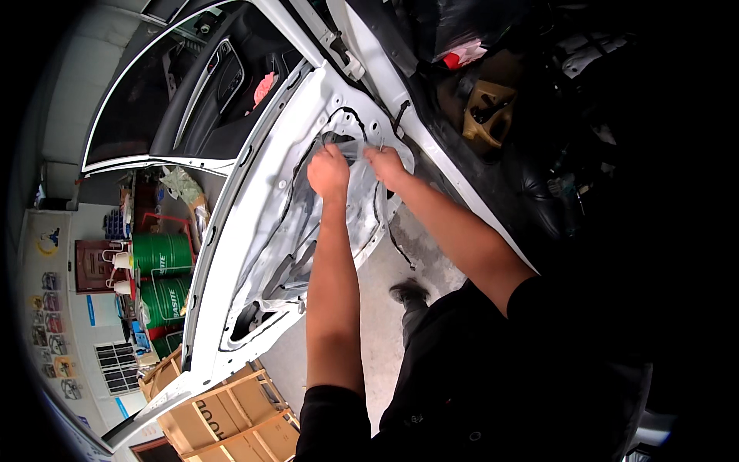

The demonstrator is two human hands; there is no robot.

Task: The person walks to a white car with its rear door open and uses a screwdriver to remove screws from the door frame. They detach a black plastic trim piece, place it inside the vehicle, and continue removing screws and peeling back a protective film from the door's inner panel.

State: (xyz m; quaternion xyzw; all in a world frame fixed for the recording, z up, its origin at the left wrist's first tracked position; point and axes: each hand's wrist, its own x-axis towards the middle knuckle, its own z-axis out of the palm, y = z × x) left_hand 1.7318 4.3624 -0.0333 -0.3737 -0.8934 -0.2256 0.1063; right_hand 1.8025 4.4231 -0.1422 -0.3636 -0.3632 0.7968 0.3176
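A white car door stands open in front of me, its inner metal bare of trim. Clear plastic film lies over the openings in that metal, with a dark bead running along its edge. Near the top of the film, my left hand is closed, pinching it beside a dark opening. My right hand grips the film a short way to the right, fingers pressed together. Between the two hands a piece of film is stretched. A thin black cable dangles below my right hand.
At right is the dark car interior with a tan plastic part, behind the white sill. Green drums stand beyond the door at left. A wood-framed cardboard crate sits lower left. My shoe is on the concrete floor.
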